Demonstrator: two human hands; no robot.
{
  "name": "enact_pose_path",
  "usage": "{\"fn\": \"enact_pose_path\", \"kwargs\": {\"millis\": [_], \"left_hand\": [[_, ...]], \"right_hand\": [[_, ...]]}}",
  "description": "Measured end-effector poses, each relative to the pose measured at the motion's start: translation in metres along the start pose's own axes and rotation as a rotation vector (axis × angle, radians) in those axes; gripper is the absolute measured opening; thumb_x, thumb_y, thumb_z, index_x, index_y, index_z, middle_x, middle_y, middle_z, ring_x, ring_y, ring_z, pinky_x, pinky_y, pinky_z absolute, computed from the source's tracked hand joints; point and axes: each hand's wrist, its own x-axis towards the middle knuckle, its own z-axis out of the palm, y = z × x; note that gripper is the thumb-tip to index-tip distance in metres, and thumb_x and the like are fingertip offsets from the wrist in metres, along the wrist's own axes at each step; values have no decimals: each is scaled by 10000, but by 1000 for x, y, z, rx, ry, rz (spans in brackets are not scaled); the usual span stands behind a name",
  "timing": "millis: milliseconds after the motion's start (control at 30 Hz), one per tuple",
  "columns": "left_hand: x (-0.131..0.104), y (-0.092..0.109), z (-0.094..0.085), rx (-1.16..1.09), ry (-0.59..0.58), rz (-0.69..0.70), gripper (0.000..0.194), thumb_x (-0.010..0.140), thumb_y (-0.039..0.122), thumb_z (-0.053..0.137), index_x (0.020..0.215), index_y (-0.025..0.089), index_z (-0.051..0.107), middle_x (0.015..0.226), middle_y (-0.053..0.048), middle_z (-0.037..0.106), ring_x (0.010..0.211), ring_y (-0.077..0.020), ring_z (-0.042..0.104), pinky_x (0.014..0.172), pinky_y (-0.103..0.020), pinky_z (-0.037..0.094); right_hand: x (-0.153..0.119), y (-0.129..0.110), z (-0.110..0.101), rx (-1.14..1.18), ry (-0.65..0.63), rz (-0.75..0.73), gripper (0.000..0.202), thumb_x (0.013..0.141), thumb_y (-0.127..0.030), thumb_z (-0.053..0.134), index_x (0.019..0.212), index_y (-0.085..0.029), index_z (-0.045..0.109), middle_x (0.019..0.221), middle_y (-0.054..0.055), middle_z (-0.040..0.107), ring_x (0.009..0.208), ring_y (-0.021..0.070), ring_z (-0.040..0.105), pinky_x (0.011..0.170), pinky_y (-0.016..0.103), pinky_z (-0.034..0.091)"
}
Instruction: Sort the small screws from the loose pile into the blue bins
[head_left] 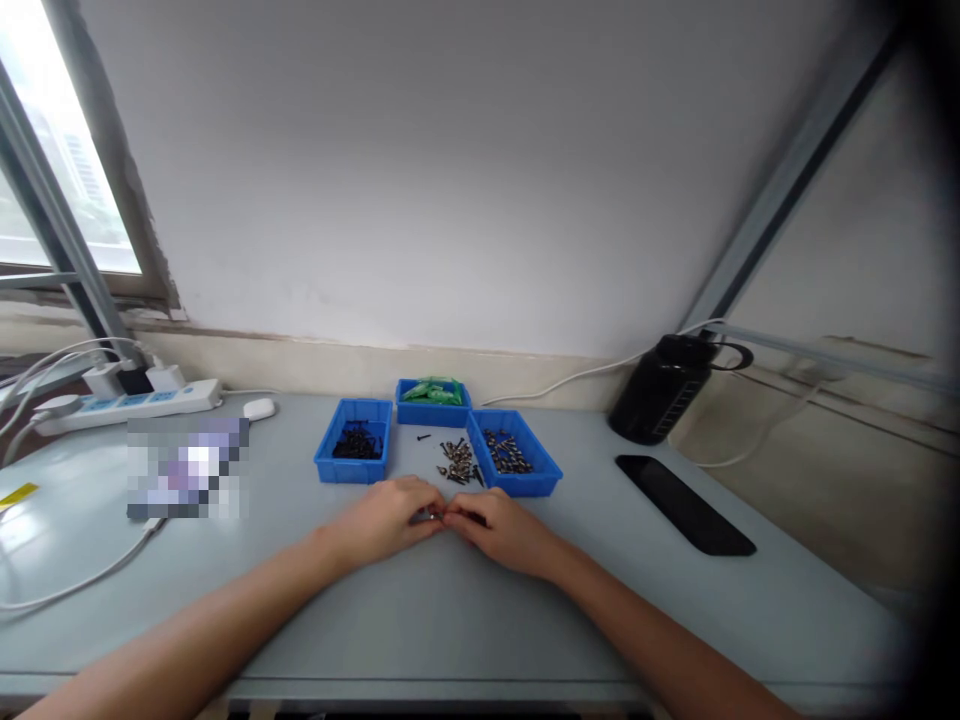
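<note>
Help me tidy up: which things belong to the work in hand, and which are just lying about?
Seemingly for the work:
blue tray of dark screws
blue tray of shinier screws
blue tray of green packets
loose screws between them
small piece being handled

Apparently just lying about:
black bottle
flat black slab
power strip
small white case

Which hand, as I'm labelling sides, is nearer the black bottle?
Right. The right hand is left of the black bottle and nearer the camera; the left hand is farther left, beyond the right.
</note>
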Motion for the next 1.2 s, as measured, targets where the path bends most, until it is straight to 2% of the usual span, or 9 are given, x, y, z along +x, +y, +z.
{"fn": "enact_pose_path", "kwargs": {"millis": [133, 400, 900, 1033, 1200], "left_hand": [[0, -1, -1, 17, 18, -8, 72, 841, 246, 581, 868, 179, 589, 837, -15, 628, 782, -159, 578, 697, -250, 440], [-2, 2, -6, 40, 4, -16, 68, 807, 211, 569, 852, 174, 606, 820, -21, 628, 764, -170, 580, 695, -264, 447], [-1, 3, -4, 20, 20, 14, 55, 828, 225, 554, 841, 180, 584, 827, -10, 611, 766, -150, 570, 686, -238, 433], [-2, 3, -5, 63, 1, -22, 70, 787, 202, 552, 846, 176, 582, 800, -15, 598, 724, -162, 562, 650, -253, 425], [-2, 5, -3, 81, -45, -30, 48, 775, 205, 546, 758, 170, 573, 723, -17, 586, 677, -164, 549, 609, -249, 405]], "right_hand": [[0, 2, 1, 3, 6, 15, 204, 913, -254, 440, 784, -180, 578, 606, -39, 566, 582, 106, 522, 608, 227, 363], [-1, 4, 0, 8, 32, 30, 138, 884, -223, 469, 869, -182, 599, 587, -40, 541, 548, 103, 476, 536, 211, 313], [-1, 4, 4, 10, 28, -3, 107, 828, -170, 501, 778, -161, 596, 610, -31, 563, 553, 96, 500, 526, 197, 329], [-1, 3, 3, -15, 66, 9, 114, 837, -190, 501, 800, -164, 605, 609, -24, 569, 556, 104, 509, 535, 205, 334], [-3, -3, 3, -36, 83, -22, 100, 824, -193, 515, 806, -171, 610, 623, -20, 574, 575, 109, 515, 567, 214, 342]]}}
